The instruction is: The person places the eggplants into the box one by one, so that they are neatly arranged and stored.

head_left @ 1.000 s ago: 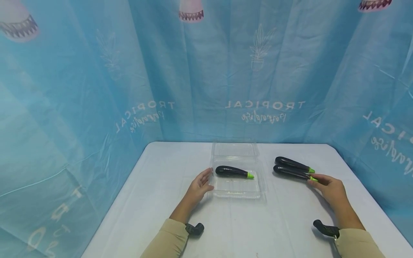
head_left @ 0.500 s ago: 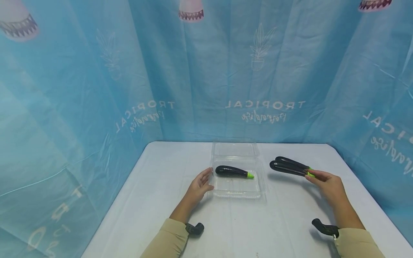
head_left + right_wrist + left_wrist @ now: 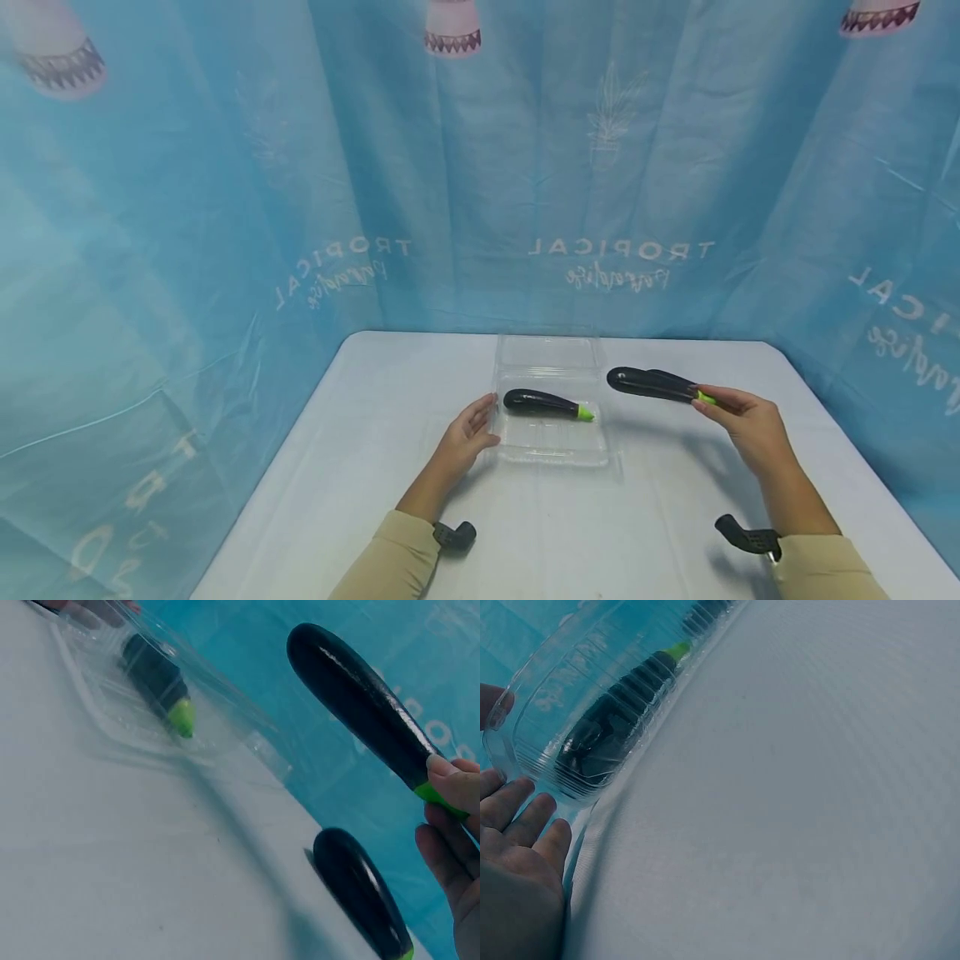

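My right hand (image 3: 753,425) pinches a glossy black eggplant (image 3: 641,382) by its green stem end, thumb on one side and fingers on the other. The eggplant is lifted, its rounded end pointing left toward a clear plastic clamshell container (image 3: 555,455). A second eggplant (image 3: 360,892) lies on the table; in the head view the raised one partly covers it. Inside the container's base rests a third eggplant (image 3: 542,403), green tip to the right. My left hand (image 3: 461,437) touches the container's left side with fairly straight fingers, thumb near its front corner.
The container's lid (image 3: 547,352) stands open toward the back of the white table (image 3: 555,533). A blue printed curtain (image 3: 480,167) surrounds the table behind and at the sides. Black camera mounts (image 3: 454,537) sit on both wrists.
My right hand has raised one eggplant from beside the other and carried it left toward the container. The left hand keeps its place at the container. The head view shifts slightly.
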Available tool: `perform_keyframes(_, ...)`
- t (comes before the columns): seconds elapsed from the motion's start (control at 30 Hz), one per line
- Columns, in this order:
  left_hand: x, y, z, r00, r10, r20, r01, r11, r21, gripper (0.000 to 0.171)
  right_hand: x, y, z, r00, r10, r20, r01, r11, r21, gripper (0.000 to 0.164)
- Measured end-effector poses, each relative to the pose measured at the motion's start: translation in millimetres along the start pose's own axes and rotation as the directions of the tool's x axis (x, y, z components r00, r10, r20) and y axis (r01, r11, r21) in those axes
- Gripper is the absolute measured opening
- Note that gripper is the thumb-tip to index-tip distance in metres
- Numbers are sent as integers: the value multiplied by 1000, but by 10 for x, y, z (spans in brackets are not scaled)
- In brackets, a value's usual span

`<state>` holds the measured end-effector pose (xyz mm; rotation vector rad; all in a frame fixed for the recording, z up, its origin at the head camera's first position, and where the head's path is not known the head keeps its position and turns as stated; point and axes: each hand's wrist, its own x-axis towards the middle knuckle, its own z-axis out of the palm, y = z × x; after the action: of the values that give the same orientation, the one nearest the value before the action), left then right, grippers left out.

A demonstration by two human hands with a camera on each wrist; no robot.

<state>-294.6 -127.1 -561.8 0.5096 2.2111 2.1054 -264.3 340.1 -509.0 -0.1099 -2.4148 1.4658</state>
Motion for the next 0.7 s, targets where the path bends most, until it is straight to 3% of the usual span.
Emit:
perform_keyframes(0.23,7,0,-3,1000,1,0,-1,1000,12,75,-50,-171,246,995,-84,50,80,994,79,45)
perform_keyframes(0.43,16,15,-7,1000,8,-9,-8,999,44,74,-62,-224,521,978,-182,101,158,965,207,37)
perform_keyframes(0.6,8,12,1,1000,-6,-8,7,999,53,75,-67,-279,708,970,-194,147,147,948,281,36)
perform_keyframes(0.7,14,11,3,1000,-10,-8,11,998,55,76,-67,-367,809,968,-180,173,129,953,275,37)
